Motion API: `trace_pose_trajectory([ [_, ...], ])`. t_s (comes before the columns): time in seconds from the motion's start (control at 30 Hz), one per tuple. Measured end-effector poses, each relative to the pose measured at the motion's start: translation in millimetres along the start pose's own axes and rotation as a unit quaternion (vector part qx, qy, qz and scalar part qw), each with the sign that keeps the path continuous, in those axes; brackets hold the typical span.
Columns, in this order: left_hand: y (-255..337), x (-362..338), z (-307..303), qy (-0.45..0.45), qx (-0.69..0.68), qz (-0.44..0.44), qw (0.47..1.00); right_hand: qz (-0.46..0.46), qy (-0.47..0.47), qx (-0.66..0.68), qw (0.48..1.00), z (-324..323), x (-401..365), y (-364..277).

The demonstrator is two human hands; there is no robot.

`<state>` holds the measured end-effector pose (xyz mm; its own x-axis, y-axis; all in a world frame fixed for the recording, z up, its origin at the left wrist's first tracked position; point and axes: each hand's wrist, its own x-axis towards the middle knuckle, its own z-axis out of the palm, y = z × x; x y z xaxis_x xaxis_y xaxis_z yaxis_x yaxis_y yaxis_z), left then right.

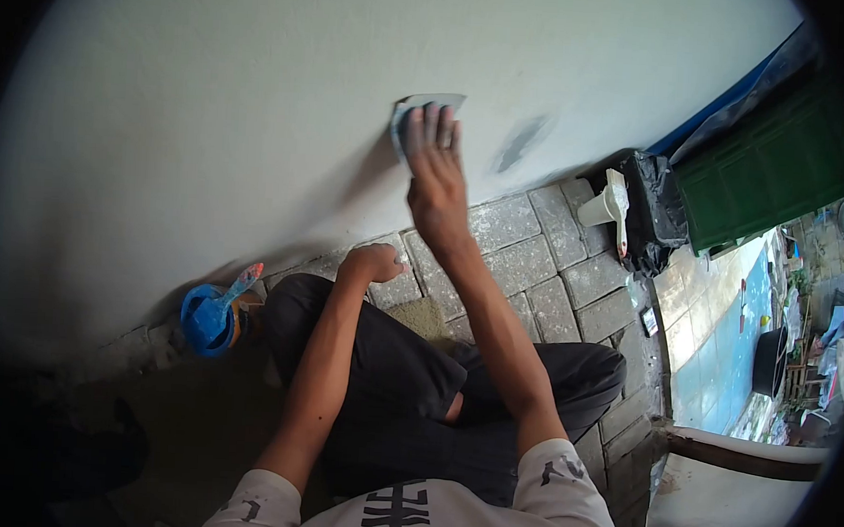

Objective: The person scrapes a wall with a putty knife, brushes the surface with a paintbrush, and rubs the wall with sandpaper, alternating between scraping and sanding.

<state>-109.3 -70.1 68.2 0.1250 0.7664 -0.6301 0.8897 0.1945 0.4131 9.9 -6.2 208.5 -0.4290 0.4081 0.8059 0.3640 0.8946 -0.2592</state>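
My right hand [436,174] presses a grey sheet of sandpaper [413,104] against the white wall [258,112], its fingers stretched over the sheet and pointing up. A dark grey smudge [522,143] marks the wall just right of that hand. Lower down, my left hand [376,261] is curled into a fist near my bent knee, close to the foot of the wall; nothing shows in it.
Grey paving blocks [512,268] run along the wall. At left stands a blue paint pot [206,321] with a putty knife [240,284] in it. To the right are a white cup [597,210], a brush [618,202], a black plastic bag [656,214] and a green bin [760,181].
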Motion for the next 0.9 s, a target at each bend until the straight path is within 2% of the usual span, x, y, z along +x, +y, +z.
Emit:
trace_pose_trajectory([
  [0.03,-1.9,4.2,1.1,-0.024,-0.008,0.012,1.0,-0.001,0.008,0.024,1.0,1.1,-1.0,-4.7],
  [0.1,0.4,0.6,0.9,-0.019,0.011,0.013,1.0,-0.092,-0.09,0.038,0.991,0.8,-1.9,-11.4],
  [0.17,4.0,-6.8,-3.6,-0.013,0.026,0.009,1.0,-0.114,-0.092,-0.019,0.989,-7.7,4.3,-2.0],
  [0.23,3.6,-8.3,-0.9,-0.012,-0.011,0.001,1.0,0.01,0.054,-0.031,0.998,-4.3,13.5,0.6],
  [0.27,-3.8,4.6,6.4,-0.019,0.002,0.005,1.0,0.015,0.061,-0.046,0.997,-1.1,14.7,-3.9],
  [0.37,-5.4,11.0,12.6,0.001,0.023,0.004,1.0,-0.129,-0.07,-0.04,0.988,1.2,11.2,-16.3],
  [0.43,-3.4,3.5,9.3,0.013,0.027,0.006,1.0,-0.082,-0.042,-0.128,0.988,-2.4,13.8,-4.0],
  [0.47,-1.9,1.7,7.4,0.008,0.026,0.002,1.0,-0.037,0.019,-0.108,0.993,5.8,13.2,-1.5],
  [0.6,2.5,2.5,8.0,-0.001,0.002,0.011,1.0,-0.085,-0.069,-0.029,0.994,13.6,2.9,-23.7],
  [0.63,4.7,1.1,4.1,0.0,0.004,0.012,1.0,-0.086,-0.066,-0.03,0.994,16.1,0.8,-18.4],
  [0.7,6.8,-3.2,1.9,-0.016,0.007,-0.007,1.0,-0.034,0.002,-0.109,0.993,20.0,0.3,-12.3],
  [0.73,0.1,4.0,10.9,0.016,0.01,0.011,1.0,-0.028,0.005,-0.075,0.997,24.3,-2.3,-18.9],
  [0.77,-1.5,6.7,17.7,0.014,0.004,0.011,1.0,-0.069,-0.043,-0.059,0.995,23.2,-6.1,-23.0],
  [0.83,4.0,6.1,11.5,0.017,0.01,-0.001,1.0,-0.089,-0.104,-0.068,0.988,15.8,-4.8,-12.1],
  [0.9,5.2,4.9,6.9,-0.007,0.012,-0.012,1.0,0.021,0.032,-0.053,0.998,13.3,4.3,-5.1],
])
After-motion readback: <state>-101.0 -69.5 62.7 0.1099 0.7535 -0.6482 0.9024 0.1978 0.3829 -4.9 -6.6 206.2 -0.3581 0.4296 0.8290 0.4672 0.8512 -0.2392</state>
